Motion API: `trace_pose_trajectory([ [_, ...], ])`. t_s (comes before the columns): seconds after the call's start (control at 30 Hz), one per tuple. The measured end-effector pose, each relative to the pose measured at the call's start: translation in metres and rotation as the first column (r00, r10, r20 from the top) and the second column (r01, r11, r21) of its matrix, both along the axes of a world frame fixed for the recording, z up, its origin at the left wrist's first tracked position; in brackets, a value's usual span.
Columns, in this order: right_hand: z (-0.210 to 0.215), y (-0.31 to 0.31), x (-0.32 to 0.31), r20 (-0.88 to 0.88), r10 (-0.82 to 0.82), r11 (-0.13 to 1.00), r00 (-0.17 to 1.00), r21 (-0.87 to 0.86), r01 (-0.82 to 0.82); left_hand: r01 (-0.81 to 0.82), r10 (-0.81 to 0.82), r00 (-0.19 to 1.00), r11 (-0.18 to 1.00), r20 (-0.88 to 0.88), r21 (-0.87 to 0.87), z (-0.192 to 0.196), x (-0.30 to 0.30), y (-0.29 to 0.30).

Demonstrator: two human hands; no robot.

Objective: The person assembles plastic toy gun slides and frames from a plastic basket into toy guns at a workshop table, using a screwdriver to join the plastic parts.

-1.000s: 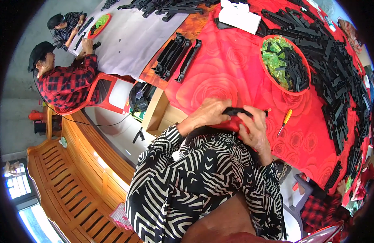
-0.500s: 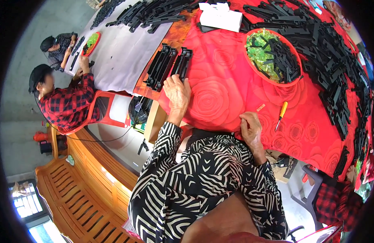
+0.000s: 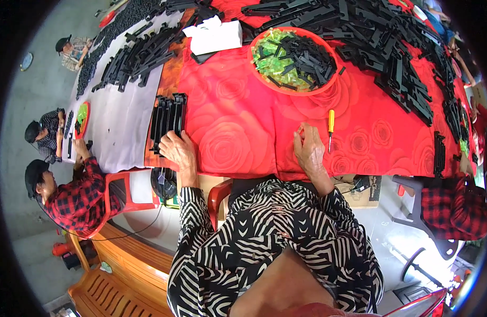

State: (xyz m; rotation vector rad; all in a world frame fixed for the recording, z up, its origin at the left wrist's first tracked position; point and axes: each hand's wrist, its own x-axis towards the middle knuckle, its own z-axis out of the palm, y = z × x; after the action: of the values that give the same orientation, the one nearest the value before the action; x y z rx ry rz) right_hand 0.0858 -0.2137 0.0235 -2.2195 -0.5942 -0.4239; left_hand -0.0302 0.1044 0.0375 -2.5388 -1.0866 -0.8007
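Observation:
My left hand (image 3: 179,151) lies at the near end of a row of long black plastic parts (image 3: 168,117), with its fingertips touching them. Its thumb stands apart, and the fingers do not wrap round any part. Over the red rose-patterned cloth (image 3: 227,137) is my right hand (image 3: 310,153), its fingers loosely bent and apart, with nothing visible in them. Just right of that hand lies a screwdriver (image 3: 331,121) with a yellow handle. Beyond it stands a round orange-red basin (image 3: 334,79) holding yellow-green clear pieces and small black strips.
Large heaps of black parts (image 3: 396,68) cover the far and right side of the table. A white tissue box (image 3: 217,38) stands at the back. Co-workers sit at left, one in a red checked shirt (image 3: 77,198); another checked sleeve (image 3: 449,206) is at right.
The view has turned, shifting the table leftward. Two groups of black parts by my left hand now form one row. A small orange strip near the screwdriver no longer shows; my right hand has reached forward.

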Motion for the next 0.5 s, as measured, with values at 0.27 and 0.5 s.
trace_pose_trajectory([
  [0.27,-0.014,0.006,0.015,0.058,-0.033,0.960,0.998,-0.276,0.048,0.337,-0.334,0.939,0.941,0.077,-0.020,0.008,0.034,-0.043],
  [0.5,-0.021,0.001,0.013,0.080,0.031,0.990,0.996,-0.136,-0.020,0.681,-0.665,0.732,0.721,0.145,-0.130,0.013,0.100,-0.085],
])
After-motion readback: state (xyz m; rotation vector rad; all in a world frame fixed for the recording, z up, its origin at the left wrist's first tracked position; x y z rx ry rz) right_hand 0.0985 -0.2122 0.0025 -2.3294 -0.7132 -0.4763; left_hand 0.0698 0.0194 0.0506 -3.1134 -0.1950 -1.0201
